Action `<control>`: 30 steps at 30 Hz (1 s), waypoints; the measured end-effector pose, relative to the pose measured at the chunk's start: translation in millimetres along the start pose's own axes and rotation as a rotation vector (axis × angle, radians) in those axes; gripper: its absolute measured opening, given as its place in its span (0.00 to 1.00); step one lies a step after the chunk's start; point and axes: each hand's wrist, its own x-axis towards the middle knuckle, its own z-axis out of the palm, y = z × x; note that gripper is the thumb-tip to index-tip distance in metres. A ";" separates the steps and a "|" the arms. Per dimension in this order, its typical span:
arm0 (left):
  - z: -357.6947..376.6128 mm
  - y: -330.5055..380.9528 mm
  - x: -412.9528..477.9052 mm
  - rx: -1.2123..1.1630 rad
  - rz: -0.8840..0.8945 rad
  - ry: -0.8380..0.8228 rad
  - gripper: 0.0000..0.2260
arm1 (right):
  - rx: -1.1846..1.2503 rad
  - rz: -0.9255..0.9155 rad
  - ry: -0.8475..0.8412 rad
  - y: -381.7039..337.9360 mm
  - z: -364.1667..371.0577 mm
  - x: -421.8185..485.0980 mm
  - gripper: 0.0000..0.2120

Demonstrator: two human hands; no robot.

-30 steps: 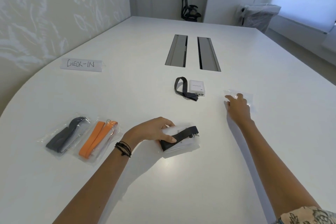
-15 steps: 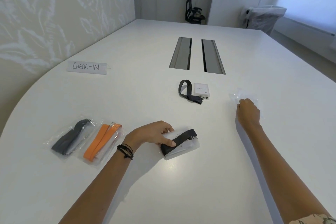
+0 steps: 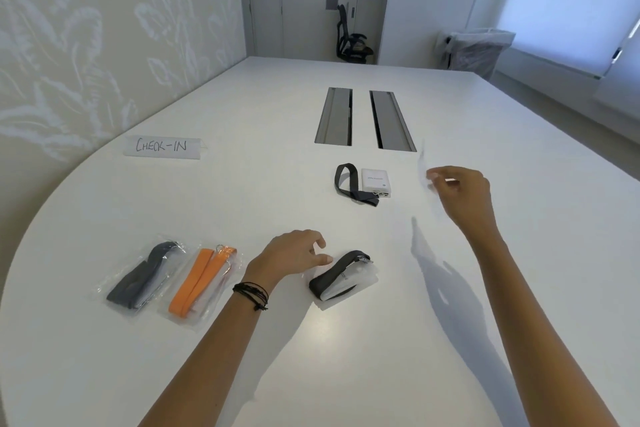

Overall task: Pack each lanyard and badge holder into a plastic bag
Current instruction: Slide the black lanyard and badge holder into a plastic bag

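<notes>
Raised off the table (image 3: 242, 204), plastic bag (image 3: 423, 165) dangles from right hand (image 3: 462, 196).

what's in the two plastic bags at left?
The left bag holds a folded dark grey lanyard; the right bag an orange lanyard with a metal ring. The lanyards mostly cover the badge holders; only pale edges show.

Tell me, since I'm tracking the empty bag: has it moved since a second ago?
Yes. The right hand has lifted the plastic bag off the table, up and leftward toward the right cable slot.
</notes>
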 end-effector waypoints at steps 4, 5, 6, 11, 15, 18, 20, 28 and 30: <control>-9.1 6.5 -3.5 -0.140 0.100 0.190 0.15 | 0.272 0.045 -0.173 -32.3 -16.1 -20.5 0.09; -11.4 9.3 -4.3 -0.200 0.133 0.246 0.14 | 0.330 0.047 -0.232 -37.9 -19.1 -25.8 0.09; -13.6 11.9 -4.8 -0.270 0.168 0.298 0.14 | 0.378 0.041 -0.287 -42.5 -22.2 -31.0 0.09; -23.4 18.2 -8.3 -0.685 0.267 0.367 0.19 | 0.513 0.031 -0.538 -56.0 -34.0 -52.1 0.11; -29.9 20.0 -13.7 -0.803 0.324 0.269 0.16 | 0.569 0.053 -0.657 -56.8 -34.0 -62.0 0.11; -33.7 22.9 -17.6 -0.837 0.359 0.217 0.08 | 0.615 0.065 -0.690 -55.5 -33.6 -65.2 0.15; -34.1 24.2 -19.0 -0.836 0.365 0.221 0.06 | 0.627 0.058 -0.706 -52.9 -34.5 -65.8 0.20; -33.9 31.1 -23.1 -0.970 0.315 0.352 0.02 | 0.412 0.029 -0.398 -57.1 -33.8 -69.5 0.09; -30.9 33.1 -22.0 -1.011 0.284 0.415 0.03 | 0.414 0.007 -0.312 -58.6 -29.3 -69.8 0.08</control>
